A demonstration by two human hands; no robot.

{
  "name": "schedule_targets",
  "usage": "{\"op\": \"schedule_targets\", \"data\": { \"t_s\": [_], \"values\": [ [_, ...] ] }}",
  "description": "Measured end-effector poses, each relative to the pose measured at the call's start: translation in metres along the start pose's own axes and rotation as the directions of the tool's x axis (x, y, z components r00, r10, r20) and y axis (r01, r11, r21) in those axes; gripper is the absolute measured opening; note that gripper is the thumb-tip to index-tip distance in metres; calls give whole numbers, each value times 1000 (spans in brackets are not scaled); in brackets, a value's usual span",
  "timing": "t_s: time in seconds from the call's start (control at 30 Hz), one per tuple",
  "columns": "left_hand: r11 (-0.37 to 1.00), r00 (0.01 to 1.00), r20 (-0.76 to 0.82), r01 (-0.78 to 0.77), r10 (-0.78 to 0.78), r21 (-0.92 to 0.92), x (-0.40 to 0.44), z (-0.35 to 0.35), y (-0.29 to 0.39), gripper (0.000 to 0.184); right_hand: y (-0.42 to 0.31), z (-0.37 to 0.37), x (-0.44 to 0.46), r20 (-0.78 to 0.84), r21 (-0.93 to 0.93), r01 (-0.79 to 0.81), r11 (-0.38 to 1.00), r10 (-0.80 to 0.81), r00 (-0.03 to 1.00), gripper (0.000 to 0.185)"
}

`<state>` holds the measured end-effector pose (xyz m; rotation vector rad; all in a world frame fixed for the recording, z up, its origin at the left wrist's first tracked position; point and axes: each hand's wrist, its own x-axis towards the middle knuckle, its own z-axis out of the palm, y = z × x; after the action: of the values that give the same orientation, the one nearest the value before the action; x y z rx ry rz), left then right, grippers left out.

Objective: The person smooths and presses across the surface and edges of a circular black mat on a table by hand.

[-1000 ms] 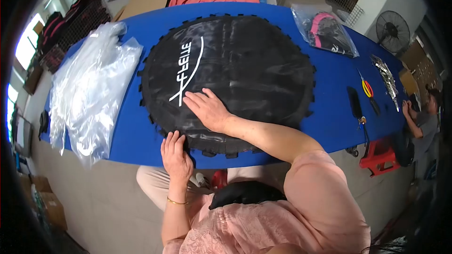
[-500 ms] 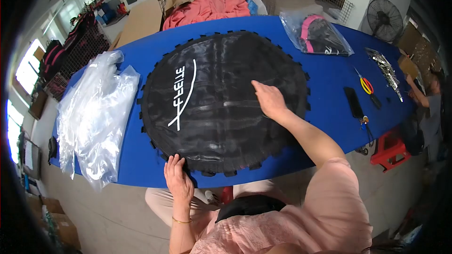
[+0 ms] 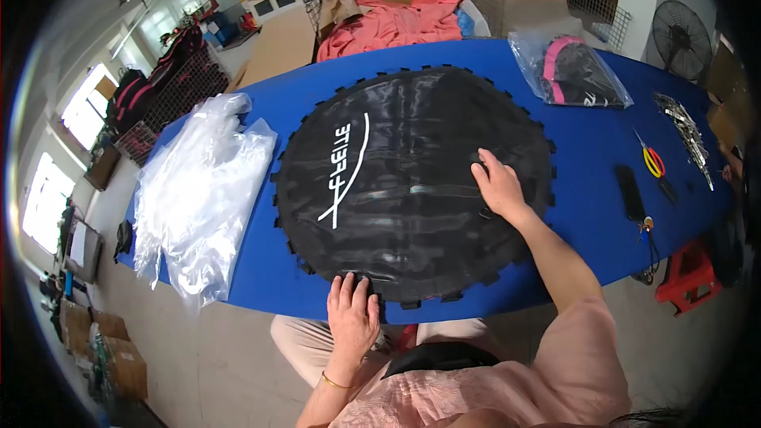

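A round black mat (image 3: 428,230) with small tabs all round its rim and white lettering on its left part lies flat on the blue table (image 3: 590,230). My left hand (image 3: 353,317) rests on the mat's near edge, fingers stretched out over the rim. On the right part of the mat lies my right hand (image 3: 499,186), its fingers apart and nothing held in it.
Clear plastic bags (image 3: 202,198) lie at the left. A bagged black-and-pink item (image 3: 579,71) is at the back right. Further right are yellow-red-handled scissors (image 3: 653,162), a black phone (image 3: 630,192) and metal parts (image 3: 686,136). A red stool (image 3: 688,277) stands below.
My right hand has moved from the lettering across to the mat's right part. My left hand stays at the near edge. The camera view has shifted.
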<state>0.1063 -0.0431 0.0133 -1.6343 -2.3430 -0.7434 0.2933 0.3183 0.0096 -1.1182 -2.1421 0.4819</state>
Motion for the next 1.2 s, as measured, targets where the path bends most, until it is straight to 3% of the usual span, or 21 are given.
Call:
{"op": "schedule_targets", "data": {
  "t_s": [0.07,0.13,0.2,0.27,0.33,0.5,0.67,0.73,0.83,0.9,0.97,1.13,1.2],
  "values": [
    [1000,1000,-8,12,-12,-6,0,-2,0,35,8,-11,4,-54,-34,43,999,-44,998,47],
    [999,1000,-1,23,-23,-22,0,-2,0,34,23,-28,4,-88,-211,65,975,-85,992,46],
    [999,1000,-6,30,-30,-34,1,-2,-1,34,45,-40,0,-49,-392,-47,919,31,998,48],
    [997,999,2,42,-42,-69,1,0,-7,34,63,-52,-10,-24,-431,-103,897,102,994,51],
    [996,999,14,48,-47,-78,4,-2,-12,34,65,-61,-22,69,-414,-17,910,50,996,52],
    [998,998,-19,64,-65,-24,21,-1,-49,32,48,-69,-50,113,-444,51,895,-1,994,50],
    [988,987,-127,113,-99,102,41,2,-112,30,5,-73,-98,96,-344,209,915,-187,978,39],
    [988,984,-121,141,-132,69,44,-6,-108,33,-17,-73,-119,102,-342,257,904,-236,966,36],
    [970,970,-20,241,-241,25,36,-19,-68,38,-45,-78,-140,109,-157,323,933,-308,945,25],
    [973,975,35,216,-220,80,24,-22,-47,43,-48,-81,-146,125,-64,326,943,-316,940,22],
    [971,970,97,211,-222,109,10,-23,-33,53,-47,-85,-137,26,-3,294,956,-294,956,19],
    [982,981,113,146,-160,118,-3,-20,-17,49,-8,-81,-82,-92,-175,271,947,-290,953,29],
    [982,979,108,162,-173,100,1,-19,-20,50,16,-75,-62,-24,-206,251,946,-261,965,36]
  ]
}}
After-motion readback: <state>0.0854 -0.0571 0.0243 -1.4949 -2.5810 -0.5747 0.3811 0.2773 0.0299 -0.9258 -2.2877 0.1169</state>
